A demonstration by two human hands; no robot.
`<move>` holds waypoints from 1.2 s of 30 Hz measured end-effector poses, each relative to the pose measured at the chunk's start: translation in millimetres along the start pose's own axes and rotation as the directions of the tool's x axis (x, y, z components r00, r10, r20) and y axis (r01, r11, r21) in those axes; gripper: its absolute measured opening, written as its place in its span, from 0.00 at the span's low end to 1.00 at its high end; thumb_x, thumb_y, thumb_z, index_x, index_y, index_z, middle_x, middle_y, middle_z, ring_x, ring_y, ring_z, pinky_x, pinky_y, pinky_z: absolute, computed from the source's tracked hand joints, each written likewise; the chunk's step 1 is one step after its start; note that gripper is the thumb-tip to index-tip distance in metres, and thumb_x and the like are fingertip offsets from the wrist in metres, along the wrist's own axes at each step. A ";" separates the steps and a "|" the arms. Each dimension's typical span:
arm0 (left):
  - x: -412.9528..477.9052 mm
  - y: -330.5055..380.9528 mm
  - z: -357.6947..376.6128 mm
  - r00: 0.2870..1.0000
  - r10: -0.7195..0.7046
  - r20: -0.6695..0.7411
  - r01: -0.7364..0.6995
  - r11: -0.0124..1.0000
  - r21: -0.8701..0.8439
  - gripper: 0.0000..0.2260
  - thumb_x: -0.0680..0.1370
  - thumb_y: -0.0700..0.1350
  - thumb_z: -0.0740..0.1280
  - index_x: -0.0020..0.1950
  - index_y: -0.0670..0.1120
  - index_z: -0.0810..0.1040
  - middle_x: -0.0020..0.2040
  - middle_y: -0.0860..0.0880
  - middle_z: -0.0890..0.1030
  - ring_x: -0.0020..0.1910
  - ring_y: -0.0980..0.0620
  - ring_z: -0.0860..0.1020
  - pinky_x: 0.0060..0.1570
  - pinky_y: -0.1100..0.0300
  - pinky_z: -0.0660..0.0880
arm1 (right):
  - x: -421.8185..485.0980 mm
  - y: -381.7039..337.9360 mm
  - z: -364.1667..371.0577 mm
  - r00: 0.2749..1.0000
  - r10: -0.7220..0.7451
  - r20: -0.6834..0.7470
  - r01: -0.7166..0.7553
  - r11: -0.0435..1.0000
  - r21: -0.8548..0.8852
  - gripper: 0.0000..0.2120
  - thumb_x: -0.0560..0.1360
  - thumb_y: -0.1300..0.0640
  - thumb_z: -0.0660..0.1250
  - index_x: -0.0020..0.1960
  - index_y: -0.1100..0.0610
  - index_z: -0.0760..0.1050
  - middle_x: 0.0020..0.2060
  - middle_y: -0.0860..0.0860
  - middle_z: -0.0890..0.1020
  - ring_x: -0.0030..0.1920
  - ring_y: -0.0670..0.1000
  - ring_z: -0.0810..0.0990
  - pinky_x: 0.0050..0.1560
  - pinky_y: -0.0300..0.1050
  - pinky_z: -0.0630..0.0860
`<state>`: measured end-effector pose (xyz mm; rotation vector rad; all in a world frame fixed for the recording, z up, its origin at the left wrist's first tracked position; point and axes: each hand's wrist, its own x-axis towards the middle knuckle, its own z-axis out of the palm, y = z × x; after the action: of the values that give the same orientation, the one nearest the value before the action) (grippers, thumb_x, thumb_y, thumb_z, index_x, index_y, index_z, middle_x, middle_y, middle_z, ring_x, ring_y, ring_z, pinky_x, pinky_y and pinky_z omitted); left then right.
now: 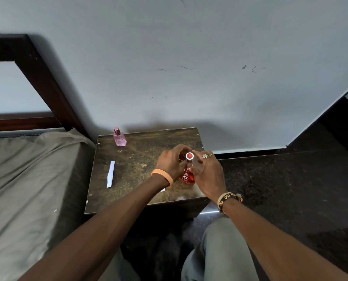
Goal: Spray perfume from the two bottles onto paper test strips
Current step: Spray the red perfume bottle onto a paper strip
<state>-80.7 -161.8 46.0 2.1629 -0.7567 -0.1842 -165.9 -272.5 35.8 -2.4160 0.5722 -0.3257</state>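
A red perfume bottle (187,176) stands on the right part of a small dark wooden table (136,169), its round red top ringed in silver (189,156). My left hand (172,162) is closed around the bottle's neck. My right hand (208,173) is against the bottle's right side, thumb and fingers pinching what looks like a clear cap (196,164). A pink perfume bottle (119,138) stands upright at the table's far left corner. A white paper strip (110,174) lies on the left half. A corner of a second white strip (162,189) shows under my left wrist.
A bed with a grey sheet (27,179) and a dark wooden frame (39,78) adjoins the table's left side. A pale wall (189,78) rises just behind the table. Dark speckled floor (280,189) lies to the right. My knees (219,250) are below the table's near edge.
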 end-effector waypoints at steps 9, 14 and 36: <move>-0.1 -8.3 -46.5 0.998 0.000 -0.063 -0.001 1.000 -0.013 0.19 0.70 0.37 0.74 0.59 0.48 0.81 0.53 0.50 0.84 0.50 0.55 0.82 0.57 0.56 0.77 | 13.3 -41.9 10.0 0.994 -0.096 -0.050 0.099 0.993 0.061 0.17 0.76 0.56 0.72 0.65 0.50 0.78 0.46 0.53 0.84 0.44 0.51 0.82 0.47 0.52 0.82; -1.3 -30.3 -82.5 0.993 -0.046 -0.107 0.043 0.999 -0.026 0.19 0.71 0.35 0.71 0.61 0.47 0.80 0.54 0.47 0.84 0.53 0.52 0.82 0.58 0.54 0.77 | 26.4 -80.5 20.1 0.983 -0.179 0.050 0.175 0.981 0.081 0.14 0.78 0.55 0.70 0.63 0.48 0.79 0.44 0.49 0.85 0.43 0.49 0.82 0.45 0.49 0.80; -75.1 -164.9 -102.2 0.904 -0.415 -0.101 0.413 0.910 -0.037 0.16 0.70 0.35 0.71 0.56 0.49 0.82 0.51 0.49 0.84 0.52 0.51 0.82 0.58 0.55 0.76 | 2.0 -122.7 176.2 0.923 -0.128 0.363 0.116 0.992 0.055 0.11 0.75 0.60 0.68 0.56 0.55 0.83 0.47 0.55 0.86 0.48 0.57 0.82 0.47 0.53 0.78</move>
<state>-28.3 28.7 -19.2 2.2768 -0.2236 -0.2886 -61.0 -94.7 -23.2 -2.4020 0.2466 0.0690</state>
